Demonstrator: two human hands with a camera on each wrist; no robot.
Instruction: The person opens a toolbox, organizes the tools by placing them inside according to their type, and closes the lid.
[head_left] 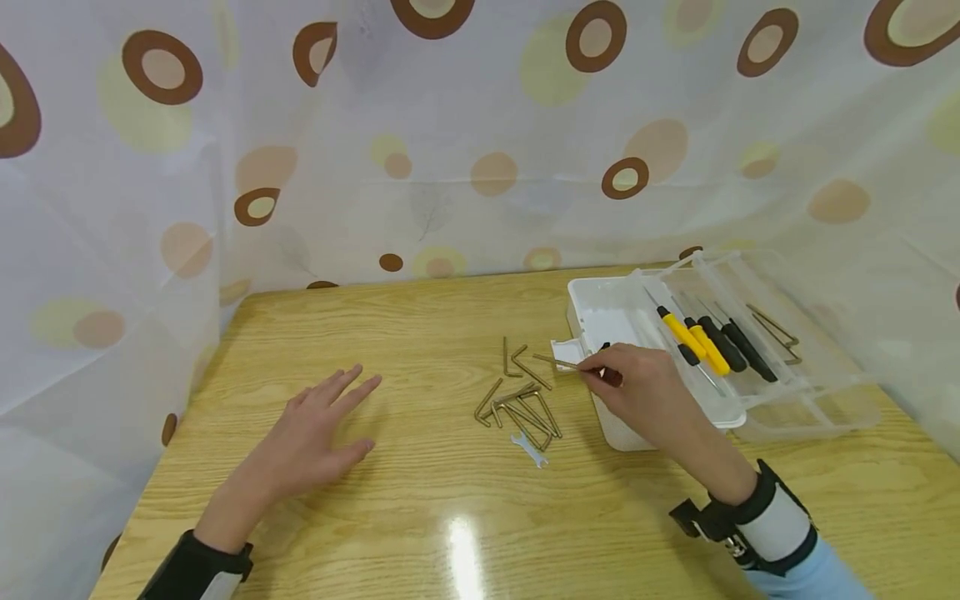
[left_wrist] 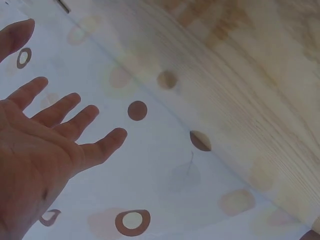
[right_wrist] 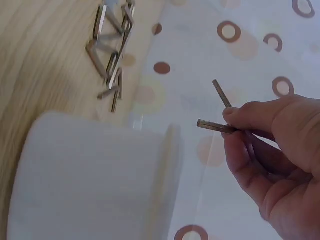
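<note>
Between thumb and forefinger my right hand [head_left: 637, 387] pinches a bronze-coloured hex key [head_left: 555, 361], held over the near-left edge of the white toolbox [head_left: 618, 433]. The right wrist view shows its bent end [right_wrist: 212, 125] sticking out from the fingertips. My left hand [head_left: 318, 429] hovers over the table's left part with fingers spread, holding nothing; its palm [left_wrist: 35, 145] shows in the left wrist view. Several L-shaped hex keys [head_left: 525, 408] lie in a loose pile between the hands, left of the toolbox. A small pale-blue wrench [head_left: 529, 450] lies just below the pile.
The toolbox's clear lid [head_left: 817, 408] is folded open to the right. Yellow-handled screwdrivers [head_left: 705, 346] and black-handled screwdrivers [head_left: 750, 350] lie in the box, with more hex keys [head_left: 776, 333] at its right. A dotted curtain [head_left: 450, 167] hangs behind the wooden table [head_left: 375, 533].
</note>
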